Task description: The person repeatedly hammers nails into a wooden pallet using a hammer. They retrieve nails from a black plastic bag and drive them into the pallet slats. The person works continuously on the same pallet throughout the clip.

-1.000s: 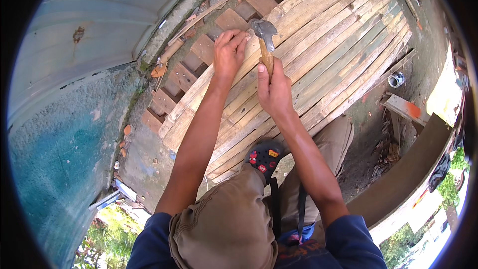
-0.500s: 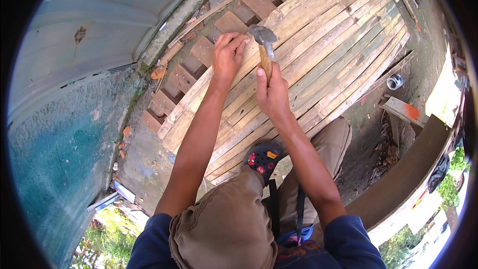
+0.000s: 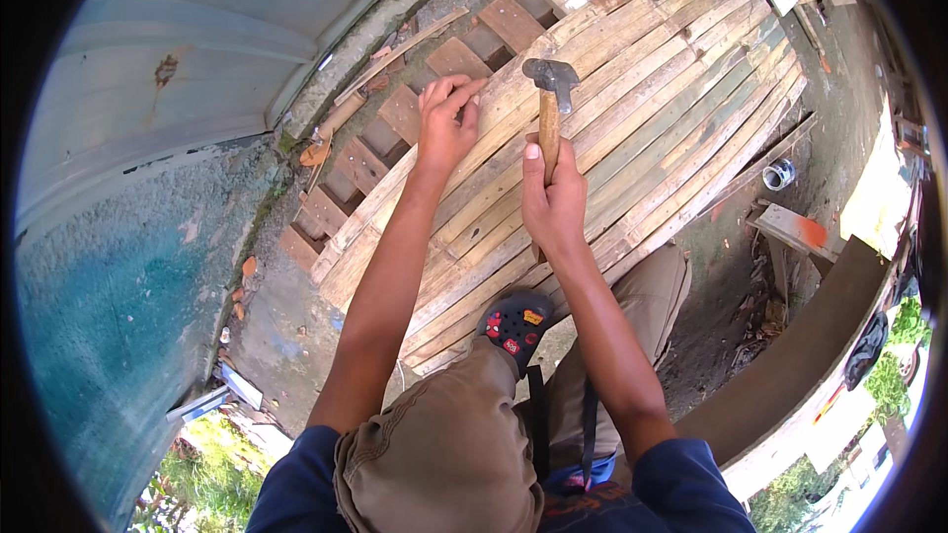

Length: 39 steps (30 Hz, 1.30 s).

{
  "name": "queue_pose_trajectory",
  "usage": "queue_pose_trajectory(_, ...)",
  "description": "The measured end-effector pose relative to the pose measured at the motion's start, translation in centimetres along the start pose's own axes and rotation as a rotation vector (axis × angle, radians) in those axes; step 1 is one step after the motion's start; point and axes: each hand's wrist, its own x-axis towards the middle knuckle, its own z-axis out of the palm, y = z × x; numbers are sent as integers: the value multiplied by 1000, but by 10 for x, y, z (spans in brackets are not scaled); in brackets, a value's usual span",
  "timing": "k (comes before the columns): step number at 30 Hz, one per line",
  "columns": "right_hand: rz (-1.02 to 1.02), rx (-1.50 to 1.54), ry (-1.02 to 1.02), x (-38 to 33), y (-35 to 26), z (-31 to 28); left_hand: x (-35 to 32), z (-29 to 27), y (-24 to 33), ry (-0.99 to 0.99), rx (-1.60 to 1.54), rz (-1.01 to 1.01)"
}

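Observation:
My right hand (image 3: 555,192) is wrapped round the wooden handle of a hammer (image 3: 553,109), its dark metal head raised over a platform of bamboo slats (image 3: 592,128). To its left, my left hand (image 3: 449,128) is at the platform's far left edge. Its index finger stretches over the outermost slat, and the thumb is a little apart below it. The other fingers are bent. I make out nothing between the left fingertips. My foot, in a dark clog with colourful charms (image 3: 515,328), rests at the near edge of the slats.
Short wooden blocks (image 3: 360,166) stick out in a row along the platform's left side. A metal wall (image 3: 217,39) stands beyond them. On the right are a tin can (image 3: 779,175), a board with an orange patch (image 3: 795,229) and a curved brown panel (image 3: 790,355).
The hammer has moved right, away from my left hand, and its head has turned. The left thumb has come away from the index finger, which is straighter now.

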Motion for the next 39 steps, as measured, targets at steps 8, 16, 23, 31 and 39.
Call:
queue_pose_trajectory(8,137,183,-34,-14,14,-4,35,31,4,124,413,-433)
queue_pose_trajectory(16,180,15,-121,-8,15,-36,27,29,-3,125,536,-672)
queue_pose_trajectory(23,200,38,-225,4,38,-25,33,32,4,50,607,-722)
queue_pose_trajectory(31,337,107,-187,-2,9,-23,38,33,1,60,622,-720)
queue_pose_trajectory(39,338,111,-90,-21,16,9,37,32,-3,63,607,-712)
